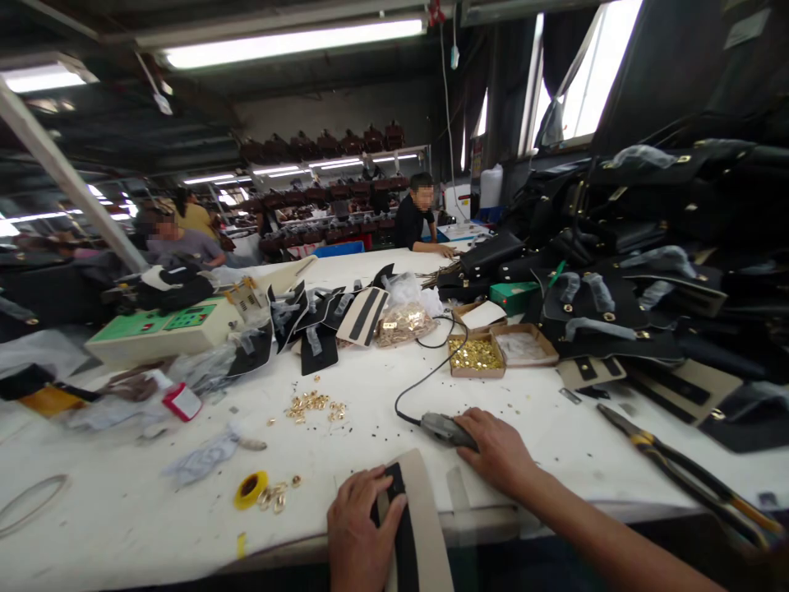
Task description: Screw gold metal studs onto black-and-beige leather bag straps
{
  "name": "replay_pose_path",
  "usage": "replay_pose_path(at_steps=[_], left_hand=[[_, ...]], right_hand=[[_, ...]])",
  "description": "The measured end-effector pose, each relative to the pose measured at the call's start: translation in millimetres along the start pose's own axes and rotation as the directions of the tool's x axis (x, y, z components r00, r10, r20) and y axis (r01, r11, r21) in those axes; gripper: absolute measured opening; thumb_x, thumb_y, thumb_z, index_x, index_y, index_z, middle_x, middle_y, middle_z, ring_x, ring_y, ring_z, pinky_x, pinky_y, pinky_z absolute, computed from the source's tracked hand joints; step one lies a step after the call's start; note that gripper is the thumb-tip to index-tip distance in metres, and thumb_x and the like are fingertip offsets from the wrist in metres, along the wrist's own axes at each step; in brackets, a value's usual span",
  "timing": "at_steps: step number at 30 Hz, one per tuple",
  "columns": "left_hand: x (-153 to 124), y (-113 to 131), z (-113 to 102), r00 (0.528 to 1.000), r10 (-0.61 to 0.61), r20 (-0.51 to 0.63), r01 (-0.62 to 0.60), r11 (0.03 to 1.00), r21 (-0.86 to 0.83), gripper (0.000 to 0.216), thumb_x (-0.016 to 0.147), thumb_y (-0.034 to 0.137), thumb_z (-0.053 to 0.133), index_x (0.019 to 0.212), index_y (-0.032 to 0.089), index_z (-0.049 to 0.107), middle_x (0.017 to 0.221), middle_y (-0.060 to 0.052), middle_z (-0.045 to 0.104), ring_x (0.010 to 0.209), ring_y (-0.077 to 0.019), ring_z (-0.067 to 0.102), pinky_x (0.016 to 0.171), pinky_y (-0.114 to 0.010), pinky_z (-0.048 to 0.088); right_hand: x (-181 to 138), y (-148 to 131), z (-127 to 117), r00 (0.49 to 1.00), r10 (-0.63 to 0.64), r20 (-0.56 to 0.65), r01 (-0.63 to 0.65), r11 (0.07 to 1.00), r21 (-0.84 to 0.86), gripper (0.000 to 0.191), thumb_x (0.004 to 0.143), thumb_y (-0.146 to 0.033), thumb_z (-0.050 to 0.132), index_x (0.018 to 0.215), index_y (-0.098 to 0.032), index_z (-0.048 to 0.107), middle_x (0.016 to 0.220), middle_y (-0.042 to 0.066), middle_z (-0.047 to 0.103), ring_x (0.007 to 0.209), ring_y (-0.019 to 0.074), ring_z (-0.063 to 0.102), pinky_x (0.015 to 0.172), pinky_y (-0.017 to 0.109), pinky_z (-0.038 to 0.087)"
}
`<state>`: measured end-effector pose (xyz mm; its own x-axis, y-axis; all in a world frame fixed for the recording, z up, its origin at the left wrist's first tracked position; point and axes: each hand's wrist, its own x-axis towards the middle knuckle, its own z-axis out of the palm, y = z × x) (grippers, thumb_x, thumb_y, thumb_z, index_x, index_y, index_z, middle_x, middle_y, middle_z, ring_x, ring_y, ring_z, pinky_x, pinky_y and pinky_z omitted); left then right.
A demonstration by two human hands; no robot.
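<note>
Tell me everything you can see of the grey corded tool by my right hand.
The grey tool lies flat on the white table, near the front edge. Its body looks like grey plastic. A thin black cord curls from its left end toward the cardboard box. The right hand closes over its right end, hiding that part.

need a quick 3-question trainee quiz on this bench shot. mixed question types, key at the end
1. True or false: the right hand holds a grey corded tool.
2. The left hand presses on: A) a hammer B) a beige-and-black strip C) a cup.
3. What fills the open cardboard box behind the tool?

Key: 1 true; 2 B; 3 small gold metal pieces.
</note>
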<state>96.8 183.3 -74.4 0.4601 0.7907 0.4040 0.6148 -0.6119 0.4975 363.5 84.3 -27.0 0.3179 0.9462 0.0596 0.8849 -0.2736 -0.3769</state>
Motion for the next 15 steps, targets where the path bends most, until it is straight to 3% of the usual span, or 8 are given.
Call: replay_pose_path(at_steps=[4,8,11,15], left_hand=[[3.1,-0.1,-1.0,1.000,-0.008,0.016,0.008,1.000,-0.011,0.023,0.080,0.045,0.073,0.096,0.029,0.077,0.115,-0.005,0.075,0.114,-0.0324,0.063,0.098,-0.053,0.048],[3.6,-1.8,-0.4,1.000,-0.004,0.031,0.005,1.000,-0.028,0.025,0.080,0.048,0.072,0.096,0.029,0.077,0.116,-0.004,0.075,0.115,-0.0325,0.062,0.100,-0.053,0.047],[4.1,0.3,-1.9,0.999,-0.014,0.045,0.015,1.000,-0.025,0.026,0.081,0.048,0.071,0.097,0.029,0.076,0.116,-0.004,0.075,0.115,-0.0323,0.061,0.100,-0.053,0.045],[5.7,5.1,-4.2,0.999,-0.002,0.047,0.003,1.000,-0.026,0.028,0.082,0.051,0.068,0.096,0.027,0.076,0.116,-0.006,0.075,0.115,-0.0322,0.061,0.101,-0.052,0.044]], right_hand=[[-10.7,2.7,-7.5,0.995,-0.029,-0.097,0.031,0.999,0.014,0.045,0.086,-0.029,0.066,0.130,-0.023,0.064,0.131,0.009,0.064,0.116,0.0287,0.058,0.100,0.041,0.044],[-18.9,17.1,-16.4,0.980,0.018,-0.198,0.005,0.993,0.119,0.032,0.088,-0.032,0.065,0.118,-0.024,0.070,0.119,0.007,0.070,0.109,0.0256,0.063,0.094,0.037,0.048],[-15.8,41.6,-30.5,0.962,0.133,-0.238,-0.074,0.968,0.240,0.024,0.090,-0.038,0.062,0.106,-0.025,0.074,0.106,0.004,0.074,0.095,0.0227,0.068,0.085,0.034,0.051],[-4.3,89.1,-52.0,0.903,0.361,-0.235,-0.243,0.877,0.415,0.029,0.089,-0.044,0.059,0.101,-0.024,0.076,0.095,0.003,0.077,0.085,0.0200,0.070,0.077,0.030,0.051]])
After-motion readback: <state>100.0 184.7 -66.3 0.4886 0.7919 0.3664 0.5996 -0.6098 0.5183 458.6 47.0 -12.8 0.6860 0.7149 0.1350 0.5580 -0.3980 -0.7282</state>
